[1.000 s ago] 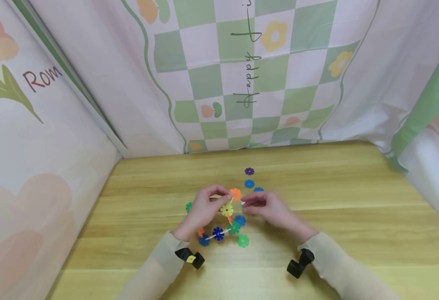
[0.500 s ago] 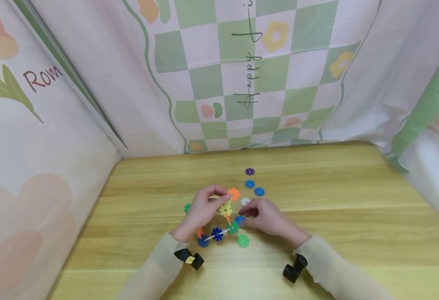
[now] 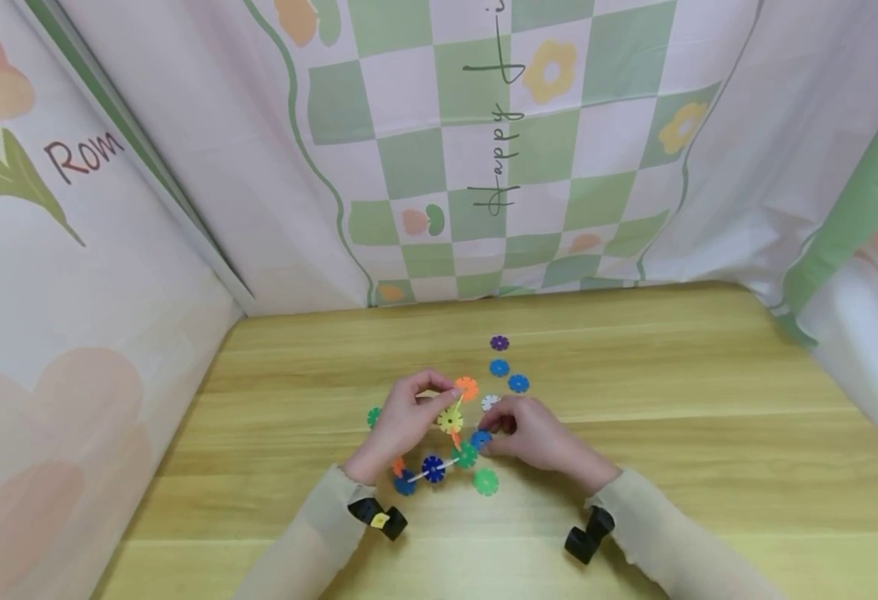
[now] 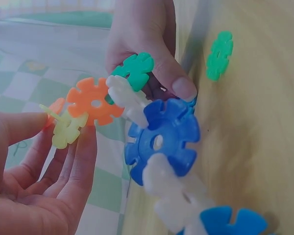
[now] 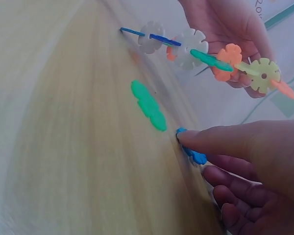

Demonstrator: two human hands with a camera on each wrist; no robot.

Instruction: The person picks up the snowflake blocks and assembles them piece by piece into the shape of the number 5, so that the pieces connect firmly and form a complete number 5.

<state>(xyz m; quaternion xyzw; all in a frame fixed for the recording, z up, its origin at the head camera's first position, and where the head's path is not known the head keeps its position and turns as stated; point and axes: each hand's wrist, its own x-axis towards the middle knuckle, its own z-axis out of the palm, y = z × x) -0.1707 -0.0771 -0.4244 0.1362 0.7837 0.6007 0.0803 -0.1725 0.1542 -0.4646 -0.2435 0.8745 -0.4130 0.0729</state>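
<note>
My left hand (image 3: 407, 412) pinches the snowflake-disc chain (image 3: 433, 469) near its yellow disc (image 4: 68, 131), seemingly to steady it; my right hand (image 3: 532, 432) grips a loose blue disc (image 3: 480, 439) at the tabletop (image 3: 679, 367) between thumb and finger. The right wrist view shows white discs (image 5: 197, 41) face-on, mere slivers from my head.

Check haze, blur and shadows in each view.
Head: bright, colours distinct; left wrist: milky haze, soft shadows on the table, lower white disc washed out; right wrist: low contrast, wood grain smeared, blue disc readable.
</note>
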